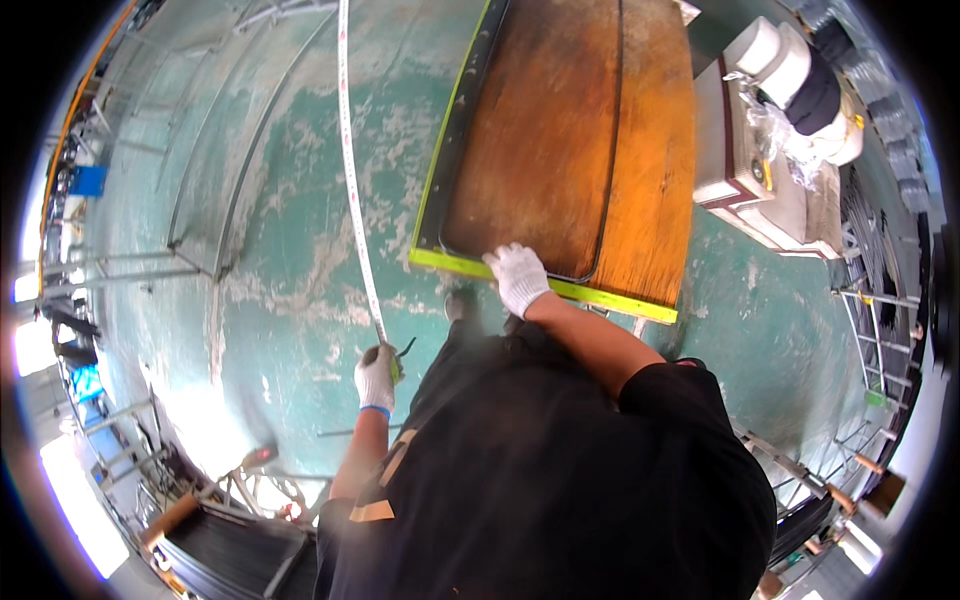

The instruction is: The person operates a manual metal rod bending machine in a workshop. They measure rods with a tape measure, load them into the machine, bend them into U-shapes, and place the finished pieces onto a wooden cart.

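Note:
My left hand [375,378], in a white knit glove, is closed round a tape measure with a green case [396,371]. Its long white blade [352,180] is pulled out and runs away from me to the far edge of view. My right hand [520,279], gloved the same way, is at the near edge of a wooden-topped table [650,210]. Its fingers are curled over the near side of a thin black frame [610,150] with rounded corners, which lies on the brown board. Yellow-green strips [620,303] border the table's near and left edges.
At the right stand pale boxes [740,200] with white rolls [780,60] and clear plastic on top. Thin metal frames [225,240] lie on the worn green floor [290,330] at the left. Racks with metal bars [885,300] stand at the far right.

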A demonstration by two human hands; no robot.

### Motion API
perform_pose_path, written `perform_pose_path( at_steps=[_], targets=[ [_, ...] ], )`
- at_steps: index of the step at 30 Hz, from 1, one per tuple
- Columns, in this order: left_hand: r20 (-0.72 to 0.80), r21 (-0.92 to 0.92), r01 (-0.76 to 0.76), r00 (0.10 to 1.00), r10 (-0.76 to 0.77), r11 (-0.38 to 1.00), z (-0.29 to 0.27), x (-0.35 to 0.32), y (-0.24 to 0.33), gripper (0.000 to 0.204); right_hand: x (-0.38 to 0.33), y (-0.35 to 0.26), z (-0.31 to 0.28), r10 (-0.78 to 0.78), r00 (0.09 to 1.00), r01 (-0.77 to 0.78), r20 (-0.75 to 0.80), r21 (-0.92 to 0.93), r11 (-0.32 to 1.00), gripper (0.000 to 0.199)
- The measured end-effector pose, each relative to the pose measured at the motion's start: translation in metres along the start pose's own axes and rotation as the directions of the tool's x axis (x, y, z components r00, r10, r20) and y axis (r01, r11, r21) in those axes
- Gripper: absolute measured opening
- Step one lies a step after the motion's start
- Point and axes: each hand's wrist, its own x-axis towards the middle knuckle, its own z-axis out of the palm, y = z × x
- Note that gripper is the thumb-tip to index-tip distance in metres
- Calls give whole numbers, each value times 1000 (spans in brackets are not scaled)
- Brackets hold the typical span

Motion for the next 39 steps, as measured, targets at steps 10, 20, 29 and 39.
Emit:
perform_pose_path(
  at_steps=[10, 20, 29, 39],
  targets=[
    [157, 96, 41, 986, -55, 995, 44, 47, 12, 28, 0, -17, -4, 57, 998, -58, -4, -124, 991, 22],
    [248, 341, -46, 968, -43, 939, 106, 77, 71, 35, -2, -26, -13, 109, 994, -110, -9, -95, 989, 20],
    [242, 327, -114, 970, 33, 938, 150, 95, 141, 31, -2, -30, -10, 140, 990, -142, -28, -122, 982, 21],
    [252, 395, -122, 967, 20, 910, 161, 96, 148, 30, 0, -27, 5, 187, 982, -186, 19, -44, 982, 24]
  ],
)
